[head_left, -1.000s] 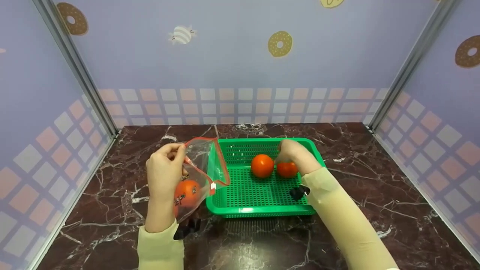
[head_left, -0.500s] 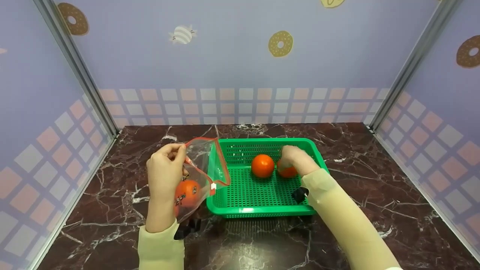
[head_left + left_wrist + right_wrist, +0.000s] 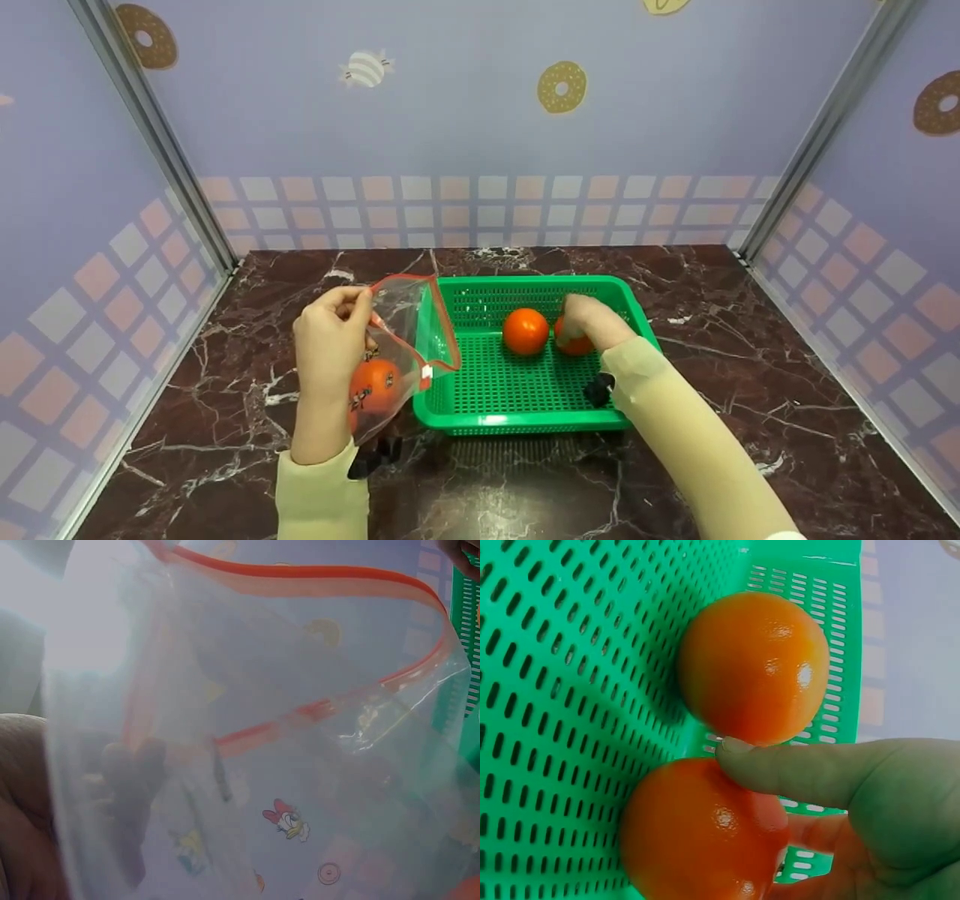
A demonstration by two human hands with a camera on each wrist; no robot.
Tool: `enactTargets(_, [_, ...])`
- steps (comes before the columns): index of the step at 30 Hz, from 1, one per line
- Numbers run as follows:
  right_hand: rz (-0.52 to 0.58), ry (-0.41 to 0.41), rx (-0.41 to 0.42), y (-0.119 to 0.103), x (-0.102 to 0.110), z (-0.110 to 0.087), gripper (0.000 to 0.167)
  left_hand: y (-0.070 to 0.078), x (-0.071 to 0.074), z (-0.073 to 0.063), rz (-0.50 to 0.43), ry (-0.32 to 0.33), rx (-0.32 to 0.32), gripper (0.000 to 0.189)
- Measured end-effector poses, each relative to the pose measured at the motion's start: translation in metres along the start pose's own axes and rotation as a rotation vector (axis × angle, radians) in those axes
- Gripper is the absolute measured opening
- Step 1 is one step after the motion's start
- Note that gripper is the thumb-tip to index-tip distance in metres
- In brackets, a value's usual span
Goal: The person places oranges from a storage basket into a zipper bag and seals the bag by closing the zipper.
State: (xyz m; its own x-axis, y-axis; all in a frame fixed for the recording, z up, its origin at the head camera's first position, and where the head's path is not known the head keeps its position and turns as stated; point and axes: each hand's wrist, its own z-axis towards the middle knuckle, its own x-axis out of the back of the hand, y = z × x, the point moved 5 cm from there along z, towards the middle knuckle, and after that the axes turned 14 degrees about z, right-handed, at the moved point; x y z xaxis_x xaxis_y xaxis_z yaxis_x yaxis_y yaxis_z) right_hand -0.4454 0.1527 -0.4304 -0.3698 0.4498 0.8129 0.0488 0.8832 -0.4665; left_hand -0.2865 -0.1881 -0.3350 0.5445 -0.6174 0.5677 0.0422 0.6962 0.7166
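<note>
My left hand pinches the upper edge of a clear zip bag with a red-orange seal and a white slider. The bag's mouth gapes toward the basket, and a tomato sits low inside it, behind printed cartoon figures. In the left wrist view the bag fills most of the picture. Inside the green basket my right hand grips a tomato, thumb across its top and fingers round its far side. Just left of that in the head view lies another tomato, on the basket floor.
The basket stands on a dark marbled tabletop, its raised rim running all round. Patterned panels enclose the back and both sides. The bag's mouth overlaps the basket's left rim in the head view.
My right hand has shifted slightly right and down over the right-hand tomato and settled round it. The left hand and the bag have hardly moved.
</note>
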Motion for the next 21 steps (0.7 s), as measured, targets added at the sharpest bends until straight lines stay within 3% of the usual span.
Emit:
enactTargets(11, [-0.024, 0.004, 0.014, 0.0, 0.004, -0.001, 0.061, 0.001, 0.001, 0.001, -0.005, 0.002, -0.009, 0.02])
enactTargets(21, [0.056, 0.009, 0.023, -0.005, 0.011, -0.007, 0.06, 0.0, 0.001, 0.001, 0.0, 0.001, 0.003, 0.02])
